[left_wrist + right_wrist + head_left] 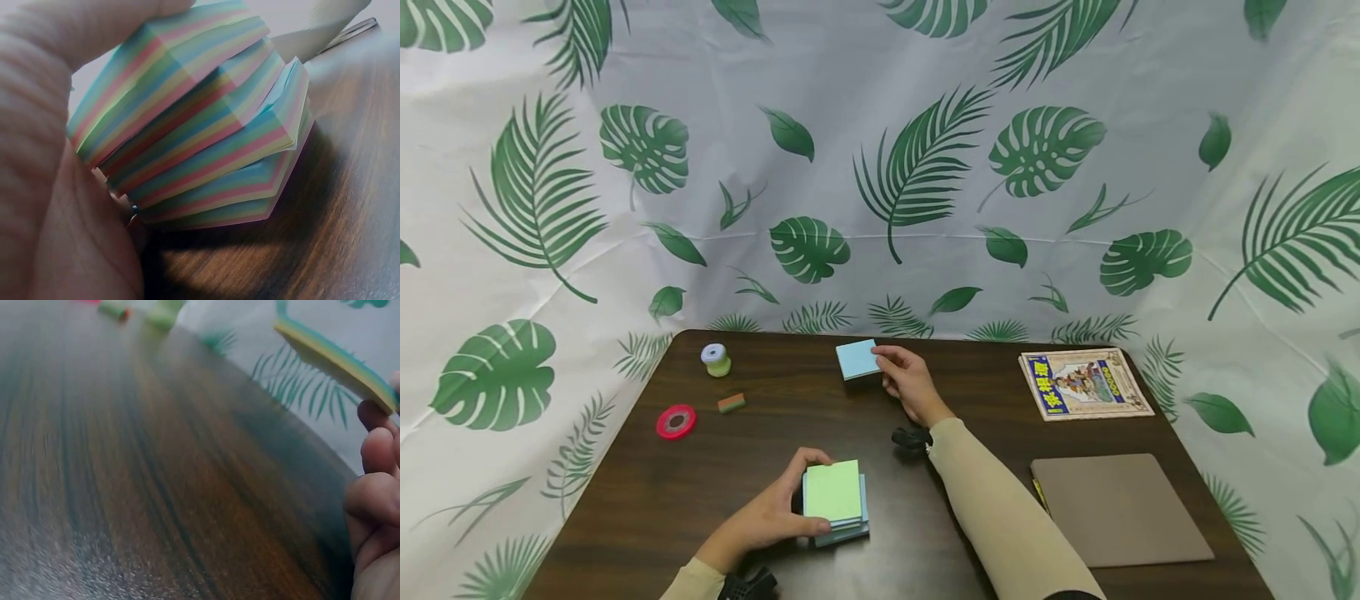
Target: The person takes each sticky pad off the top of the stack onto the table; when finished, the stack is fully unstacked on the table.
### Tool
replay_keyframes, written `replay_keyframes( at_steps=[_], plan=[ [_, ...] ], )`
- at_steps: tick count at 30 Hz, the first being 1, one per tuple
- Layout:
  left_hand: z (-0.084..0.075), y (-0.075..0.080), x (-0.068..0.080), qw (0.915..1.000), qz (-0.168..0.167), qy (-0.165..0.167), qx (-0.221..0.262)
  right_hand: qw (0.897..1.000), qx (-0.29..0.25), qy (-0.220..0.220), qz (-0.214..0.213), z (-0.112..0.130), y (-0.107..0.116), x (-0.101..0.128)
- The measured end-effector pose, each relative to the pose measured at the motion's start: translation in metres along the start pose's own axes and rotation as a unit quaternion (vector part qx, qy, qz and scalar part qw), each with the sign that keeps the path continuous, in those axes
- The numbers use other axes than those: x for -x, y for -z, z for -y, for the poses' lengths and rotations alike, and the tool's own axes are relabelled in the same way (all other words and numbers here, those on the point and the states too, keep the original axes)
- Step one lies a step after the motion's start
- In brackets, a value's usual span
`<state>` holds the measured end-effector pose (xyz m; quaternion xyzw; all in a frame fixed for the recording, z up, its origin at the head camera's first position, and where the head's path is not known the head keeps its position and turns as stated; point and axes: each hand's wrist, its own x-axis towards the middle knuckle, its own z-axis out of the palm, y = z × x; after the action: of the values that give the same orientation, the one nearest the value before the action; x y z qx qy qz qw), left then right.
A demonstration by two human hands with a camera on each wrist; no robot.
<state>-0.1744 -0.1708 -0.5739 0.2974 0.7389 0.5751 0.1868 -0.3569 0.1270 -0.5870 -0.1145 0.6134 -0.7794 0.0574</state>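
Leaf-printed cloth is hanging behind and around a dark wooden tabletop. From the head view, the two hands are working well apart: the left hand is curling its fingers and thumb round a twisted stack of coloured note paper at the near middle, while the right hand is reaching out to the far middle, pinching a thin blue pad by its right edge. So the pad is lying straight beyond the stack, with the right hand the only one near it. A spool, a small eraser and a red tape ring are sitting far left; a picture book and a brown folder are lying to the right.

From the left wrist, the stack is showing fanned, striped layers, gripped at its left by the hand.

From the right wrist, the fingers are holding the pad tilted, lifted off the wood.
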Motion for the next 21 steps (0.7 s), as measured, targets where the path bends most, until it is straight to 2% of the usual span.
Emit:
replay_keyframes(
  at_steps=[4, 8, 10, 14, 16, 21],
  plan=[
    [-0.001, -0.001, 0.0, 0.9999, -0.006, 0.01, -0.007, 0.997, 0.075, -0.014, 0.008, 0.001, -0.005, -0.003],
    [-0.002, -0.001, -0.001, 0.9998, -0.008, 0.015, -0.011, 0.989, 0.144, -0.028, 0.012, 0.002, -0.008, -0.004],
    [-0.001, -0.001, -0.002, 0.9998, -0.007, 0.015, -0.01, 0.981, 0.192, -0.032, 0.017, 0.003, -0.009, -0.004],
    [0.0, -0.003, -0.002, 0.9998, -0.006, 0.018, -0.008, 0.955, 0.292, -0.032, 0.034, 0.004, -0.014, -0.005],
    [0.001, -0.003, -0.002, 0.9998, -0.006, 0.019, -0.007, 0.946, 0.321, -0.032, 0.039, 0.004, -0.017, -0.006],
    [-0.001, -0.001, -0.002, 0.9997, -0.003, 0.024, -0.008, 0.93, 0.365, -0.012, 0.033, 0.002, -0.023, -0.008]
  ],
)
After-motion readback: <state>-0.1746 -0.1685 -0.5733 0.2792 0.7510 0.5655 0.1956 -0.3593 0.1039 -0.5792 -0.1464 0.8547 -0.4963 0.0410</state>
